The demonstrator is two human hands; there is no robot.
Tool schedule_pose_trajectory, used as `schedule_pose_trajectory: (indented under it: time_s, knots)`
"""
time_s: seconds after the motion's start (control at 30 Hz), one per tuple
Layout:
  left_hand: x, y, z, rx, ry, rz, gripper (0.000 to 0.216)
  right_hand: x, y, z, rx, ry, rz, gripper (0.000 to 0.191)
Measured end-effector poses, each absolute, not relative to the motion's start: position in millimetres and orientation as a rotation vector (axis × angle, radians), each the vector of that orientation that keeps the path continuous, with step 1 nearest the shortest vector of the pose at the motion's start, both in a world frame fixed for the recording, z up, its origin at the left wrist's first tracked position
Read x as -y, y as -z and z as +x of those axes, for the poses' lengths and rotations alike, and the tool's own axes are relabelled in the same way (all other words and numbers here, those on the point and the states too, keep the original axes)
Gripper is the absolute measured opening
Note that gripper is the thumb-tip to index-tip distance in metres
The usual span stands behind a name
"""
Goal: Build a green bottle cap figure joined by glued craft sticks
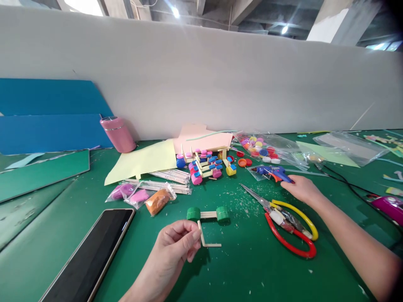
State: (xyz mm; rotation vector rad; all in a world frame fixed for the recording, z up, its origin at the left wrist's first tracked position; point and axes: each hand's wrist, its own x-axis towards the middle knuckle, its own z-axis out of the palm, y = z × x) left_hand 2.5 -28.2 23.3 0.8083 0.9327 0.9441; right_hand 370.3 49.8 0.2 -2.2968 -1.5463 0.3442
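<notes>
Between the thumb and fingers of my left hand (176, 247) is an L-shaped piece of thin wooden sticks (210, 245), its lower arm pointing right. Just behind it, two green bottle caps joined by short wooden sticks (208, 215) rest on the table. My right hand (300, 191) is closed on the handle of a blue hot glue gun (271, 170), which lies with its nozzle to the left on a piece of clear plastic. Large scissors (277, 216) with one red and one yellow handle lie slightly open below my right hand.
Small stick-and-cap models (206, 165) cluster at the back, near a bag of coloured caps (260, 147). Wrapped clay (159, 201) and bundled sticks (170, 186) lie left of centre. A phone (91, 256) and a pink tumbler (118, 134) are at left; a black cable (346, 182) runs right.
</notes>
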Motion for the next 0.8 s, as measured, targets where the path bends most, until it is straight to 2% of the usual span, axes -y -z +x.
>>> schedule_pose_trajectory:
  time_s: [0.37, 0.53, 0.67, 0.8]
  knots:
    - [31.7, -27.7, 6.2, -1.017, -0.961, 0.934, 0.019, -29.6, -17.5, 350.6, 1.477, -0.836, -1.809, 0.023]
    - [26.5, -56.0, 31.4, -1.011, -0.96, 1.484, 0.008, -13.4, -33.3, 318.0, 1.571, -0.926, -1.682, 0.024]
    - [18.1, -71.7, 70.2, -0.856, -1.023, 1.986, 0.016, -3.4, -41.7, 295.5, 1.614, -1.014, -1.61, 0.021]
    - [10.9, -68.0, 94.2, -0.842, -1.197, 2.152, 0.012, 1.6, -43.5, 286.3, 1.618, -1.064, -1.534, 0.021]
